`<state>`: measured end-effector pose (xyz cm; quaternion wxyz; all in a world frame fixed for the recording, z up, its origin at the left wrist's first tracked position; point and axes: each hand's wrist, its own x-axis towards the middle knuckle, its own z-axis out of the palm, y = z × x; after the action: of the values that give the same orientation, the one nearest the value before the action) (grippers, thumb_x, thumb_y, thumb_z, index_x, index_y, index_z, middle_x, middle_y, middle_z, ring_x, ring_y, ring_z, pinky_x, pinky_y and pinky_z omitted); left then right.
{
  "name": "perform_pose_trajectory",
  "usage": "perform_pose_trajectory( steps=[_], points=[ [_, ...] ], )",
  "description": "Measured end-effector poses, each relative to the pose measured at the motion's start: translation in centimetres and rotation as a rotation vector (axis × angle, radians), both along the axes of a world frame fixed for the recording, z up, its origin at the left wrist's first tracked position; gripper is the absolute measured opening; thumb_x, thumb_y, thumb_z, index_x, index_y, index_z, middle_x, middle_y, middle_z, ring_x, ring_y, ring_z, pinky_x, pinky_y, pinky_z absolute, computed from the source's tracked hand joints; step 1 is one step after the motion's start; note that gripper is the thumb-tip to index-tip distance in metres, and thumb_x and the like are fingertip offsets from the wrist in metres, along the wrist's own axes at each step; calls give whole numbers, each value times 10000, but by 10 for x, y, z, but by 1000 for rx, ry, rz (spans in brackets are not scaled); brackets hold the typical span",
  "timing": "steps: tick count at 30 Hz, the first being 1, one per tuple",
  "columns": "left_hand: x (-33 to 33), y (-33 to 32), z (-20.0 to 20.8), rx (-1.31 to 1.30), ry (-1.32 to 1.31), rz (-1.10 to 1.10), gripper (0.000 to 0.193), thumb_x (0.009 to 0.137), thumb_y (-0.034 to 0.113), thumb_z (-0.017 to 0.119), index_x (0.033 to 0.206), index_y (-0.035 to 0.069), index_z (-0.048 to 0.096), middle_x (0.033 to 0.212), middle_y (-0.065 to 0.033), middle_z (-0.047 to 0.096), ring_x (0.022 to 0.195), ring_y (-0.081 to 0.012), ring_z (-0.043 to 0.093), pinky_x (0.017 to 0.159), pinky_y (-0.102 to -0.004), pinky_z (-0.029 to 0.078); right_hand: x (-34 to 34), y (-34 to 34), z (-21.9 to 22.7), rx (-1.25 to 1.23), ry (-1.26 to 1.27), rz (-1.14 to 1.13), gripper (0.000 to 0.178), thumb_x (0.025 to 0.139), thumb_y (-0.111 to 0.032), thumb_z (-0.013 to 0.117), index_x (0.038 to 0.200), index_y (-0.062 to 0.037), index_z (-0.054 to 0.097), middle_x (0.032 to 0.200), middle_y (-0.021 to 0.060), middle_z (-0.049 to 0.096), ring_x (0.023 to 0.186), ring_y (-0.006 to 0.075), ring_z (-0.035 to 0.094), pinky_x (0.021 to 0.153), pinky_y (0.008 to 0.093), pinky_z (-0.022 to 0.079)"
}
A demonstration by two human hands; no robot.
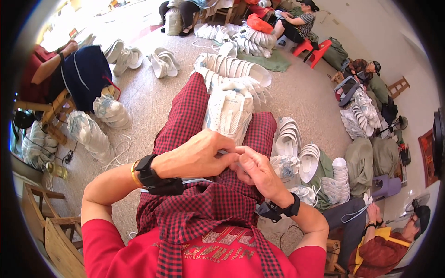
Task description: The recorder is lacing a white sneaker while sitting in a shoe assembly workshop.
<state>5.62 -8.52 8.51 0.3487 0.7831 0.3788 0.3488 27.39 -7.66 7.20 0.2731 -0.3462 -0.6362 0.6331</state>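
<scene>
Over my lap, my left hand (197, 155) and my right hand (259, 171) meet with their fingertips together. Both are closed in a pinch, and what lies between the fingers is too small or hidden to name. Just beyond my fingers, a white shoe upper (228, 109) with pale blue trim stands between my knees, its lace area facing up. My hands partly cover its near end. A red and black checked apron (185, 208) is spread across my lap and thighs, below both hands.
Past my knees lies a long row of nested white shoe uppers (232, 65). More stacked uppers (308, 162) stand at my right, and plastic-wrapped bundles (88, 132) at my left. A white cord (121, 150) trails on the floor. Several people sit around, one close at the right (384, 245).
</scene>
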Motion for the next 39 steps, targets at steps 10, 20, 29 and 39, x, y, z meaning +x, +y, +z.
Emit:
perform_pose_trajectory(
  steps=[10, 20, 29, 39],
  points=[
    [5, -14, -2, 25, 3, -28, 181, 890, 120, 621, 804, -35, 654, 586, -133, 578, 490, -150, 533, 480, -335, 418, -2, 4, -24, 127, -7, 75, 203, 946, -55, 531, 1133, 6, 582, 932, -6, 620, 762, 62, 567, 680, 238, 470],
    [-54, -11, -16, 22, 80, 1, 180, 853, 156, 660, 856, -24, 656, 727, -134, 649, 641, -227, 629, 600, -357, 476, -14, 16, -1, 88, -97, -28, 92, 948, -86, 626, 968, 0, 648, 876, -29, 624, 820, 41, 550, 747, 213, 455],
    [-152, -124, -109, -230, 173, 291, 303, 793, 258, 752, 951, 33, 624, 861, -69, 634, 860, -186, 630, 740, -337, 501, -4, 21, -26, -19, -77, -10, 126, 956, -123, 644, 1050, -39, 646, 884, -33, 613, 716, 14, 503, 605, 153, 365],
    [-174, -84, -87, -285, -37, 508, 349, 994, 294, 516, 915, -11, 666, 653, -10, 596, 594, -103, 518, 550, -305, 427, -25, 13, -24, 36, -96, 20, 144, 967, -124, 628, 1080, -38, 653, 826, -69, 569, 639, -8, 416, 541, 157, 297]
  ],
)
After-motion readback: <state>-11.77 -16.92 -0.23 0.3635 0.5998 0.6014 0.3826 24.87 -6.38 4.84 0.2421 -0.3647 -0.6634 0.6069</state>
